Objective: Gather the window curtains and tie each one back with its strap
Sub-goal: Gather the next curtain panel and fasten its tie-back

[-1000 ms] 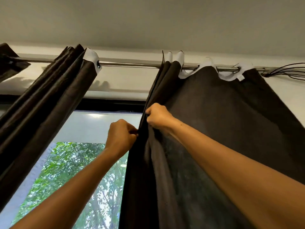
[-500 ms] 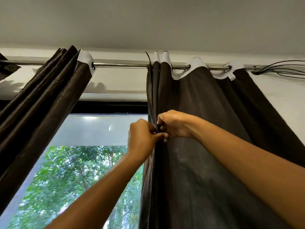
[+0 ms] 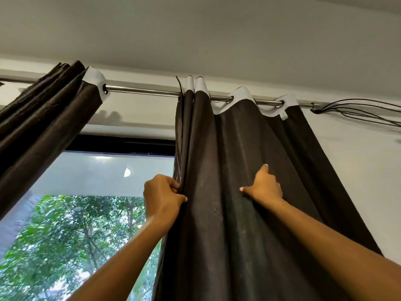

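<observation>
Gathering of the right curtain (image 3: 249,170) is in hand; no strap is seen, and tying back is not yet begun. The curtain hangs from the rod (image 3: 143,91) at the right of the window (image 3: 86,192), its leading folds bunched at its left edge, the rest of the panel spread toward the wall. The left hand (image 3: 161,197) is closed round the bunched folds at that edge, fingers curled in and thumb pressed over the cloth. The right hand (image 3: 263,187) lies further right on the panel, forefinger pointing up, thumb reaching left, the other fingers curled into the fabric; a fold appears to be caught, though how firmly cannot be told. The left curtain (image 3: 43,127) is seen already bunched at the far left of the rod; whether it is tied cannot be told. Next, the fold under the right hand is judged to need drawing leftward to the bundle, with the rings sliding along the rod. Against half a second ago, the right hand has been moved away from the left hand, out to the right across the panel; then the two hands were touching at the edge.
</observation>
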Available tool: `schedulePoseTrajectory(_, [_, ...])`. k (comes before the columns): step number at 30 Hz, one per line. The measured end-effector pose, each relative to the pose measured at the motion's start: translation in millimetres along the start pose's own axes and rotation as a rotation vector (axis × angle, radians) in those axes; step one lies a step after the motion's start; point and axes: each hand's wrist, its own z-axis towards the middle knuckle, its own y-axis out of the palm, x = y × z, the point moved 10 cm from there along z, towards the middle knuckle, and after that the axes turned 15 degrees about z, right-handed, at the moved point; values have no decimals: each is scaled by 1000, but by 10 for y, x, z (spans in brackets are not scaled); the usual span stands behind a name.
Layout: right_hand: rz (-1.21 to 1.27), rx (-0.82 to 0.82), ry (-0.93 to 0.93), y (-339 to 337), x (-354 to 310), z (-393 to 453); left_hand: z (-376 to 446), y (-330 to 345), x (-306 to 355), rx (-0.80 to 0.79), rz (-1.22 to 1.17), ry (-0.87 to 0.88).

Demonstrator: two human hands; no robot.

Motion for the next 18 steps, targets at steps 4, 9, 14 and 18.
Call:
schedulePoseTrajectory(4, [-48, 128, -125, -20, -185, 2, -22, 7, 42, 9, 33, 31])
schedulePoseTrajectory(9, [118, 16, -177, 167, -408, -45, -16, -37, 9, 30, 54, 43])
schedulePoseTrajectory(14, [322, -205, -399, 719, -1355, -419, 59, -157, -194, -18, 1, 41])
schedulePoseTrajectory(18, [311, -339, -475, 1133, -1886, -704, 131, -374, -388, -58, -148, 29])
